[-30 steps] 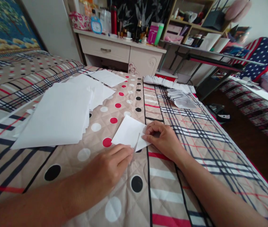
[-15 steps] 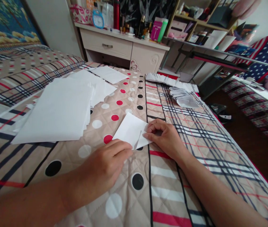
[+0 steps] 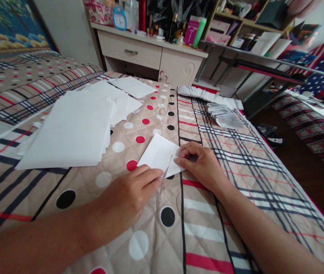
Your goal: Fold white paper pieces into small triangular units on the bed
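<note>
A small white sheet of paper [image 3: 160, 149] lies on the quilted bed cover, with a folded flap at its near right side. My left hand [image 3: 134, 190] pinches the near left edge between thumb and fingers. At the right edge, my right hand [image 3: 200, 161] is closed on the paper, its thumb on the flap and its fingers curled. A narrow gap shows between the flap and the sheet beneath. To the left lies a thick stack of larger white paper sheets [image 3: 67, 131], slightly fanned out.
Another white sheet pile [image 3: 134, 86] lies farther back. Small folded papers stand in a row [image 3: 207, 95], with a second fanned bunch [image 3: 224, 116] in front. The patterned bed cover [image 3: 133, 243] spreads beneath everything. Beyond the bed stand a drawer cabinet [image 3: 144, 51] and a metal-framed desk [image 3: 264, 62].
Both hands keep their hold on the small sheet, with hardly any movement. The whole view has shifted slightly.
</note>
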Demonstrator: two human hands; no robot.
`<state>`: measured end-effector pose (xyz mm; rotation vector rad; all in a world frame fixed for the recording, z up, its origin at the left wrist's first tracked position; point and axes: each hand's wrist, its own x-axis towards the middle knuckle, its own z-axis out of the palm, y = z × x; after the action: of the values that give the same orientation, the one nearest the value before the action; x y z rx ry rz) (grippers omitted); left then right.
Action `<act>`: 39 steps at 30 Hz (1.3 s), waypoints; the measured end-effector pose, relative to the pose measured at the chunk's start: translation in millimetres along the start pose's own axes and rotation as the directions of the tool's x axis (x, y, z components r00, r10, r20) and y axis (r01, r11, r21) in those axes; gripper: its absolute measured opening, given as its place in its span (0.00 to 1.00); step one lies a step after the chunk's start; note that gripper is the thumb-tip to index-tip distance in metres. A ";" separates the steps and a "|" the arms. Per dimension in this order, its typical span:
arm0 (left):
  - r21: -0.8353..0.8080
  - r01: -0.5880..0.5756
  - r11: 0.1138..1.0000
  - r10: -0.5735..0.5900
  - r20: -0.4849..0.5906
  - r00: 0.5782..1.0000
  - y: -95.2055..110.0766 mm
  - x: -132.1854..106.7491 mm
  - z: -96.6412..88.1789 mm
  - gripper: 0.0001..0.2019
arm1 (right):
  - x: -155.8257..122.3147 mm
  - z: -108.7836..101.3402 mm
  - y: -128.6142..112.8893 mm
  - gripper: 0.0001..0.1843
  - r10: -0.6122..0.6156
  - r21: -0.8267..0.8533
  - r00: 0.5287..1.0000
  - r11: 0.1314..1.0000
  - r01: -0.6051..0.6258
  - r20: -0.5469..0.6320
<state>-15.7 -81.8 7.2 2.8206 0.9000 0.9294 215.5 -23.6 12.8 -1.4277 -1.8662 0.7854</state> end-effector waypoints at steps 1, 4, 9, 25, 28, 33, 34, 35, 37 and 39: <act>0.028 -0.021 0.999 0.021 -0.003 1.000 0.7 1.3 -0.5 0.17 | 0.3 0.4 0.3 0.08 -0.001 -0.004 1.000 1.000 0.001 0.000; 0.085 -0.082 0.993 0.080 0.020 0.997 2.4 3.3 -1.5 0.18 | 1.0 1.2 0.6 0.08 -0.001 -0.009 1.000 1.000 0.001 -0.008; 0.120 -0.123 0.985 0.113 0.086 0.990 3.5 -0.1 0.5 0.18 | 1.6 1.6 0.5 0.07 0.023 -0.024 0.999 0.999 -0.023 -0.025; 0.084 -0.127 0.988 0.121 0.082 0.989 1.3 0.8 0.3 0.20 | 3.2 0.1 -0.3 0.07 0.018 0.035 1.000 0.999 -0.018 0.004; 0.067 -0.119 0.991 0.114 0.079 0.990 1.8 0.5 -0.2 0.20 | 4.5 -2.4 1.1 0.07 0.015 0.072 0.999 0.997 -0.017 0.036; 0.064 -0.118 0.991 0.113 0.077 0.991 0.6 0.3 0.3 0.20 | 6.3 -2.2 2.9 0.07 0.033 0.055 0.999 0.998 -0.034 0.032; 0.039 -0.110 0.993 0.107 0.072 0.992 0.0 0.0 0.4 0.20 | 6.4 -1.9 3.2 0.07 0.031 0.054 0.999 0.998 -0.033 0.030; 0.005 -0.102 0.995 0.101 0.061 0.993 -0.6 -0.3 0.5 0.19 | 6.5 -1.6 3.5 0.07 0.029 0.055 0.999 0.998 -0.030 0.031; -0.077 -0.073 0.994 0.075 0.028 0.997 -2.0 -1.0 0.5 0.17 | 6.4 -1.4 3.9 0.08 0.020 0.064 0.999 0.998 -0.022 0.038; -0.150 -0.037 0.988 0.036 -0.014 0.999 -3.6 -1.6 0.1 0.15 | 6.1 -1.5 4.0 0.07 0.011 0.066 0.998 0.998 -0.014 0.055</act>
<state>-18.5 -79.7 5.4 2.7155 0.7475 0.9746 217.8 -16.7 11.4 -1.3908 -1.8565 0.8925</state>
